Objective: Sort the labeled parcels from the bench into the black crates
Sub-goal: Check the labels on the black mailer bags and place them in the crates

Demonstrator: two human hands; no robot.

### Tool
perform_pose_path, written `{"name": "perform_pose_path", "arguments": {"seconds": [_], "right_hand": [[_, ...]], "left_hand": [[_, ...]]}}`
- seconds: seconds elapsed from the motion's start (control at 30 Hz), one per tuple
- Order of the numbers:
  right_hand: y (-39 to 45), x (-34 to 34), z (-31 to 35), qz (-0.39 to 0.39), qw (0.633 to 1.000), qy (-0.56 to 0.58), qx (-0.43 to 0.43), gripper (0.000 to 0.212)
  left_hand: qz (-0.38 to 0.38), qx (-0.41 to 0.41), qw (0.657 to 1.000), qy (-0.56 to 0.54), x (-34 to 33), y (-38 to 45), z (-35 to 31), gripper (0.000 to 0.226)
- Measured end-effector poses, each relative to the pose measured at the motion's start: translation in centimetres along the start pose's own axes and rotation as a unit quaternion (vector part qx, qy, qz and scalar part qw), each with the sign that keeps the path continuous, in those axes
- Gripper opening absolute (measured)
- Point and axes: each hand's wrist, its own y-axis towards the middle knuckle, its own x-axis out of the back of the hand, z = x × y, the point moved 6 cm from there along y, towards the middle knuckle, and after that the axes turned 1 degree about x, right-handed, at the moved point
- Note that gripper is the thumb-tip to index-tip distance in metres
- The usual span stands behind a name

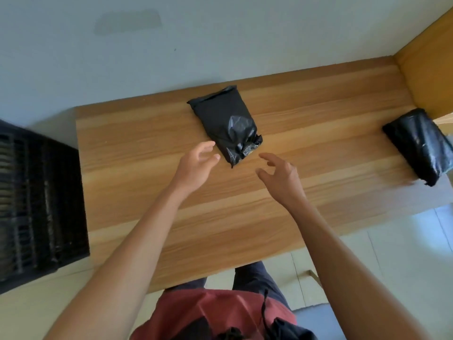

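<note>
On the wooden bench (294, 192), both hands, left (196, 165) and right (282, 177), spread empty beside a black parcel (225, 121)

parcel (224, 119) mid-bench (137, 133) | second parcel (420, 146) right | crate (36, 204) left of bench

Two black parcels are counted: one parcel (224, 123) near the middle of the surface (147, 148), the other parcel (420, 146) at its right end. One wooden surface is seen. One black crate (36, 204) is seen at the left, cut off by the picture's edge. Two hands are counted, a left hand (196, 165) and a right hand (282, 177), each with fingers spread and nothing held.
</note>
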Motion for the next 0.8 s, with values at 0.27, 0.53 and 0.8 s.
{"name": "perform_pose_path", "arguments": {"seconds": [0.27, 0.53, 0.8], "right_hand": [[9.8, 0.7, -0.9, 0.041, 0.999, 0.031, 0.009, 0.047], [16.9, -0.3, -0.4, 0.077, 0.994, 0.063, -0.034, 0.065], [20.0, -3.0, 0.3, 0.116, 0.987, 0.103, -0.036, 0.043]], "left_hand": [[-0.061, 0.100, 0.991, -0.063, -0.1, 5.2, 0.7, 0.045], [-0.076, 0.178, 0.965, -0.174, -2.4, 9.9, 1.6, 0.066], [-0.100, 0.189, 0.943, -0.254, -3.1, 12.6, 2.0, 0.042]]}}
